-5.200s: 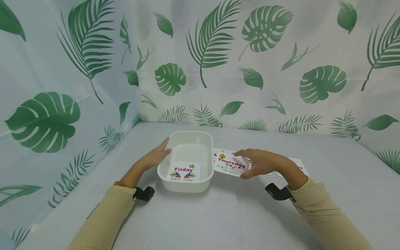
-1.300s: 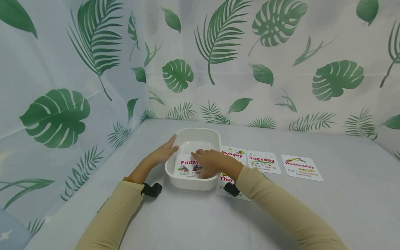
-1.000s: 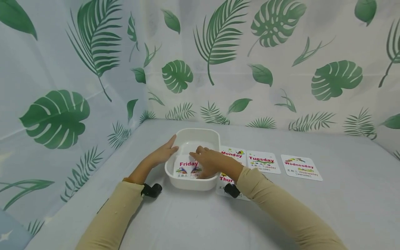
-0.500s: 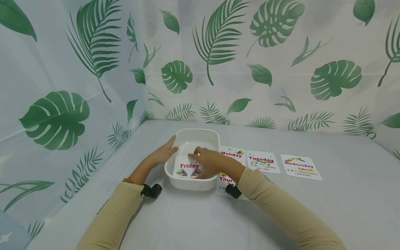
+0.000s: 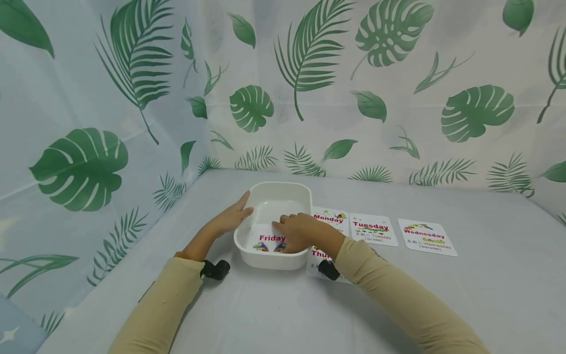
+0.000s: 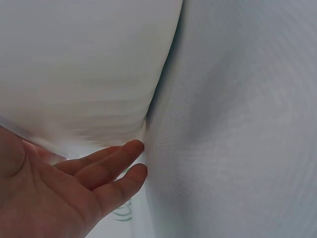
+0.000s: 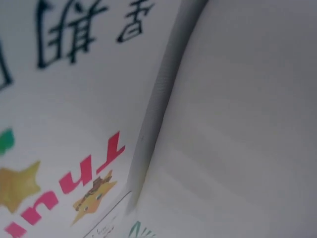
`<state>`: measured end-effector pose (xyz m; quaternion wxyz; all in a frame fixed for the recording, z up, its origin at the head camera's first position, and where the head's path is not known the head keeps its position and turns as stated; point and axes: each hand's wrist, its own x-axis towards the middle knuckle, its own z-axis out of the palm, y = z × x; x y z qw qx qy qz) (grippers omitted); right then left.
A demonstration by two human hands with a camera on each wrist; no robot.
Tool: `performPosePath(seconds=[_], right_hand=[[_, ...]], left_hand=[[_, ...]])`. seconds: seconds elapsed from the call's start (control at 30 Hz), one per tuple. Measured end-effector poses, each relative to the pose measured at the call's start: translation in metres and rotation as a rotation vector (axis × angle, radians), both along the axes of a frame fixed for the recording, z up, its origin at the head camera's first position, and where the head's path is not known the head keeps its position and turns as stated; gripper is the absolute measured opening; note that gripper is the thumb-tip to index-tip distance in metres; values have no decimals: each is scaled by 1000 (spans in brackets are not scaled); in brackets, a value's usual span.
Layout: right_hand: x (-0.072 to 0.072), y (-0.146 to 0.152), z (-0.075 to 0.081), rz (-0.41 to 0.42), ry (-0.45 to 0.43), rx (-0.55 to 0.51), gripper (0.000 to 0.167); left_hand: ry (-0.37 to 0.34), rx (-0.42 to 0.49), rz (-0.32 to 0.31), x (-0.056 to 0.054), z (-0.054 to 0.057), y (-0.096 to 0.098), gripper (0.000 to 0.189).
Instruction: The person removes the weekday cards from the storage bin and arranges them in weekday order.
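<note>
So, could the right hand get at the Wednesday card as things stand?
Probably yes: the Wednesday card lies uncovered on the table, though the right hand must first leave the white tub.

White leaf-printed cloth walls [image 5: 327, 118], pale cloth-covered table [image 5: 269, 314], soft light

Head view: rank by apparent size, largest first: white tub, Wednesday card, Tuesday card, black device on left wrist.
1. White tub
2. Wednesday card and Tuesday card: too alike to rank
3. Black device on left wrist
</note>
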<state>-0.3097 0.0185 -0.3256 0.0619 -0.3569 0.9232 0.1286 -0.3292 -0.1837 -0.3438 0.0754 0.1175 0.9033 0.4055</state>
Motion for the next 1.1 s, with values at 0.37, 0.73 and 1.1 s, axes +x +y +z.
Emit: performPosePath(seconds=[0.37,0.73,1.1], right_hand=[[5,-1,4,-3,50,57,84],[6,-1,3,34,-17,27,60],[5,-1,5,20,-7,31,61]], left_hand=[[-17,9,3,-2,-1,0,62],[-25,-1,5,-1,-2,-2,63],[-23,-2,5,-1,0,-1,63]])
